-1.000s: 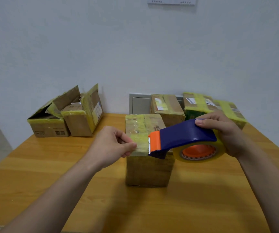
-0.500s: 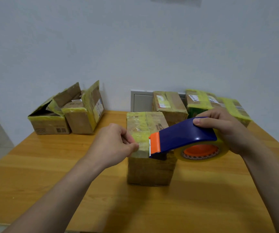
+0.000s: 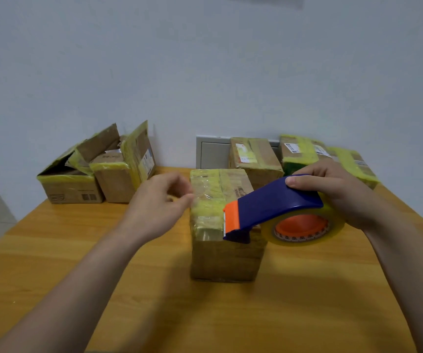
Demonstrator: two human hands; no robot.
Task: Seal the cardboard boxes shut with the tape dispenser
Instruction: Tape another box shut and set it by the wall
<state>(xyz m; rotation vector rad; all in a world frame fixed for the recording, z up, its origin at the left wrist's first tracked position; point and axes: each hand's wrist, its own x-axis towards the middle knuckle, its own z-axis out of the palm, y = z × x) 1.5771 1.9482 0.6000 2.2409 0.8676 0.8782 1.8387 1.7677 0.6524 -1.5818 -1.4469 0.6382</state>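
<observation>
Head camera looks down at your two bare forearms reaching over a wooden table (image 3: 281,314). Your right hand (image 3: 338,192) grips the blue tape dispenser (image 3: 276,202): the fingers curl over its top and the thumb lies along the upper edge. The tape roll (image 3: 304,228), yellowish-clear on an orange core, hangs under the handle at the right. The dispenser's orange toothed end (image 3: 232,217) sits at the near top edge of the centre box (image 3: 225,256), and a strip of tape runs down from that edge onto the front face.

Your left hand (image 3: 159,202) is just beside the top left edge of that same box, fingers loosely curled with the tips towards the taped lid. Motion blur smears the hand, so you cannot tell whether the fingertips pinch any tape or only touch the box.

The centre box stands upright in the middle of the table, its lid covered in yellow tape.

At the far left, two boxes stand side by side: an open-flapped box (image 3: 70,184) and a narrower box (image 3: 115,179) with a raised flap. Along the back right are three taped boxes (image 3: 253,159) (image 3: 299,151) (image 3: 353,164), close against the pale wall (image 3: 205,72). A grey panel (image 3: 210,154) is on the wall behind them.
</observation>
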